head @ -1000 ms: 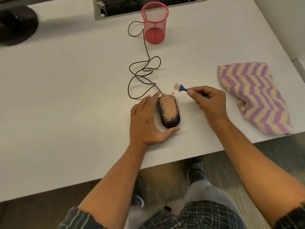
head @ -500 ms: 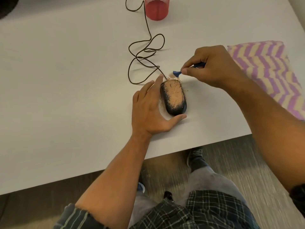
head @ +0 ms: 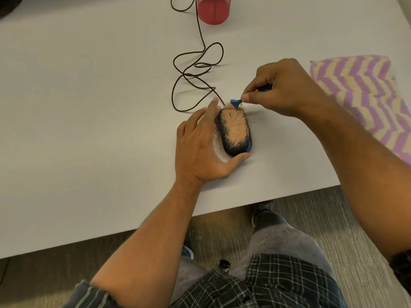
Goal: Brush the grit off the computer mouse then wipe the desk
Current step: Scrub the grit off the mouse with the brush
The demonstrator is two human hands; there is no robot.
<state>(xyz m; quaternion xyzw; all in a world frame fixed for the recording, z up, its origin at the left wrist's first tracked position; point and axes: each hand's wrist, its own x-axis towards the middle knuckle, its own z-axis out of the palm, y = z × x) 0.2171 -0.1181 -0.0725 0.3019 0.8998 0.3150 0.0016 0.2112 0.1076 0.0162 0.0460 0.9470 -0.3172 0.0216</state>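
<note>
A black computer mouse [head: 235,131] lies on the white desk [head: 89,130], its top covered in tan grit, with more grit scattered on the desk around it. My left hand [head: 200,150] rests flat beside the mouse, fingers along its left side and thumb against its near end. My right hand [head: 282,87] pinches a small blue brush [head: 236,103], whose head touches the far end of the mouse. A purple and cream zigzag cloth [head: 364,94] lies on the desk to the right.
The mouse's dark cable [head: 195,72] loops over the desk toward a red mesh cup [head: 214,12] at the far edge. The desk's near edge runs just below my left wrist. My legs and the floor show below it.
My right hand has brought the brush from beside the mouse to its far end. The left hand stays against the mouse. The view has shifted closer and lower.
</note>
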